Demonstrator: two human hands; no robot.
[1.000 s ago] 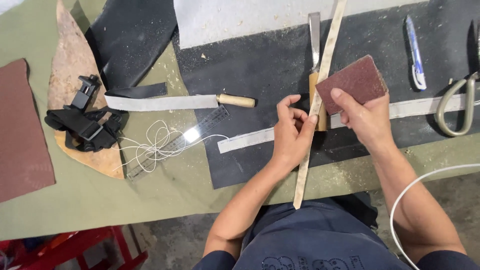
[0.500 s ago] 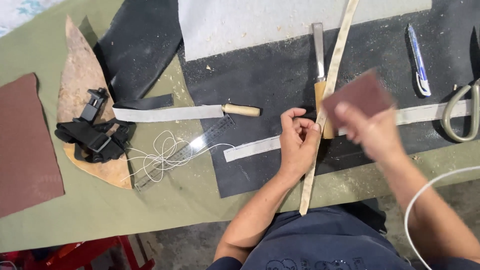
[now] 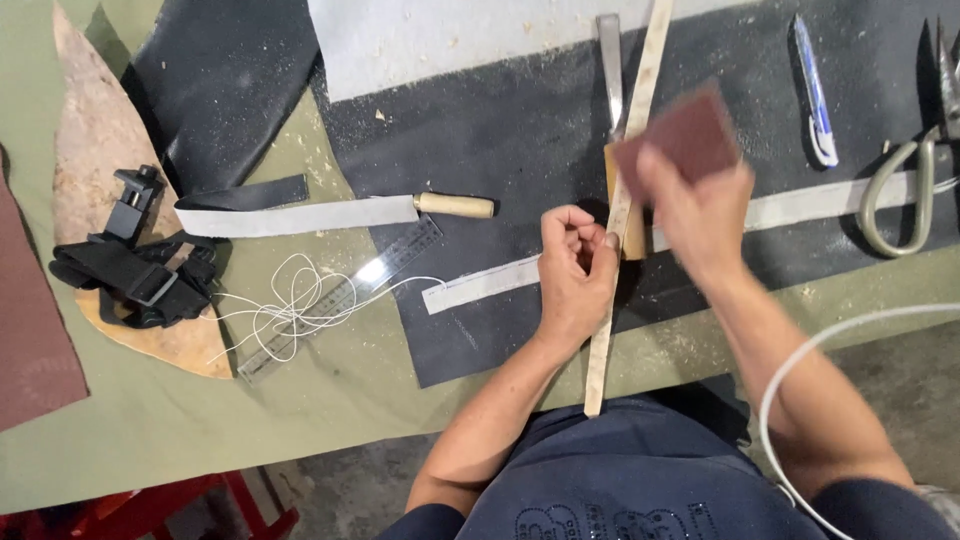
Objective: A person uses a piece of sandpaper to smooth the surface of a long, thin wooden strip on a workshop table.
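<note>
Left hand (image 3: 575, 268) is grasping our pale wooden strip (image 3: 622, 200); right hand (image 3: 700, 205) is gripping the reddish sanding block (image 3: 680, 140) against it.

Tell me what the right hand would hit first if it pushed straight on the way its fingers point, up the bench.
The right hand holds a reddish sanding block against the long wooden strip. Pushed straight on, up and slightly left, it would probably meet the chisel lying beside the strip first, though height above the bench is unclear.
</note>
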